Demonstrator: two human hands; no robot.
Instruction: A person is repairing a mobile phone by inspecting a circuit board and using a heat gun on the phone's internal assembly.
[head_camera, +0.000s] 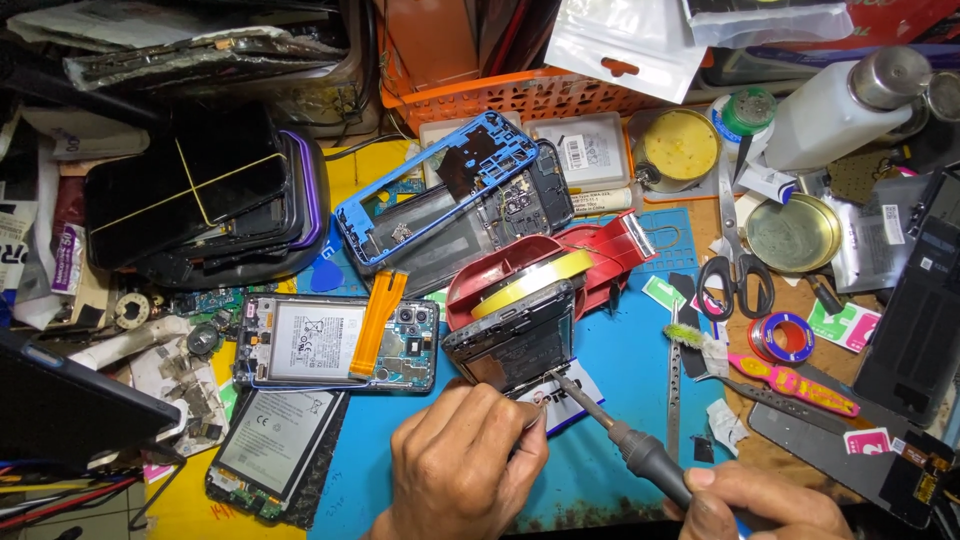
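My left hand (462, 468) rests on the blue mat (620, 370), fingers pinched on the near edge of an opened phone (512, 342) that leans tilted against a red tape dispenser (560, 265). My right hand (770, 500) grips a grey-handled soldering iron (640, 452). Its thin metal tip (560, 380) touches the phone's lower corner, right beside my left fingertips.
An opened phone with battery and orange flex cable (335, 343) lies left, another (275, 440) below it. A blue phone frame (440, 185), stacked phones (200, 195), scissors (735, 270), pink tool (795, 385), solder spool (783, 337), tins and a bottle (835, 105) crowd the bench.
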